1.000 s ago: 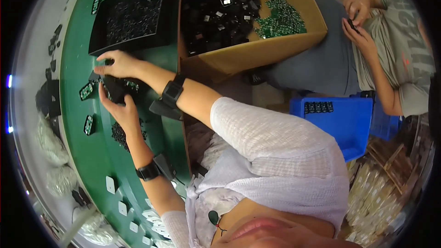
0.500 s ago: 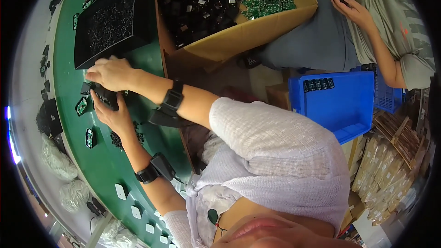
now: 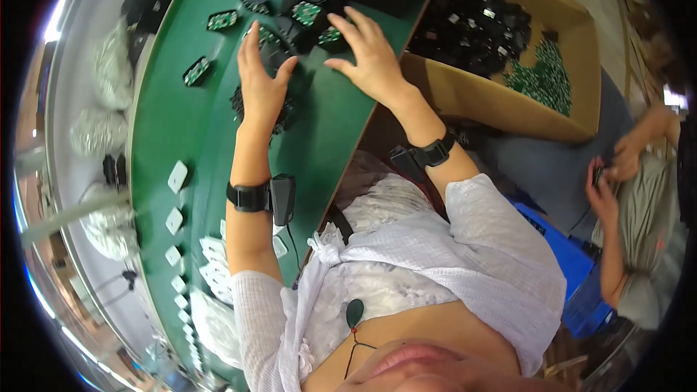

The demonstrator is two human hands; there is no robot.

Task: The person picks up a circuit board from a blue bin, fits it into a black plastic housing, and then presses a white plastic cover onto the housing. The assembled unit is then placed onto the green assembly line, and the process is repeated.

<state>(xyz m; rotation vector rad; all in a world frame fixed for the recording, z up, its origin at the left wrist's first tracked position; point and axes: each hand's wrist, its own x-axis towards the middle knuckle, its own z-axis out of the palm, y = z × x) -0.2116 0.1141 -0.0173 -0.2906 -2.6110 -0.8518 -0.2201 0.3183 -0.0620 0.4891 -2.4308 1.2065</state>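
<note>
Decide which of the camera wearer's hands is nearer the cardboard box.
Right. The right hand is just left of the cardboard box; the left hand is farther left, with the right hand between it and the box.

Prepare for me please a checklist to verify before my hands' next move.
1. Left hand free: ok; open, nothing visibly held.
2. Right hand free: ok; open, nothing visibly held.
3. Left hand clear of green-board pieces: cannot tell; it overlaps some in view.
4. Small black parts fully visible: not ok; the left wrist hides some.
5. White plates away from both hands: ok.
</note>
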